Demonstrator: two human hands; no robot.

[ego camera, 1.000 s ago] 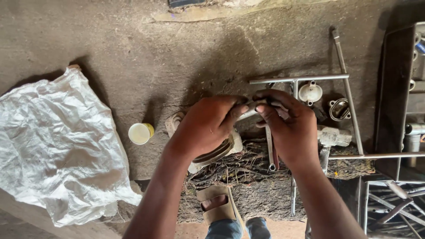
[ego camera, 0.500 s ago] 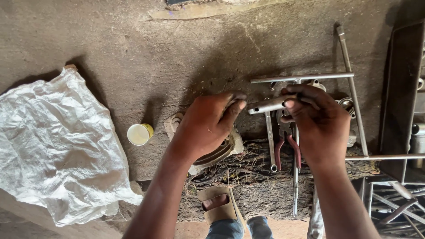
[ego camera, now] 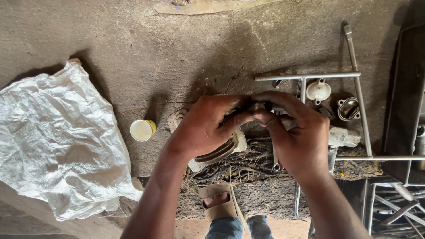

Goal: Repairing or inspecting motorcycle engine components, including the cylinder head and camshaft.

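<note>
Small dark part (ego camera: 254,106) sits pinched between fingertips of left hand (ego camera: 208,126) and right hand (ego camera: 296,132).

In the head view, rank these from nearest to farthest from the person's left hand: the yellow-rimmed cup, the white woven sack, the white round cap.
From the left hand:
1. Yellow-rimmed cup, just left.
2. White round cap, right, past the other hand.
3. White woven sack, far left.
</note>
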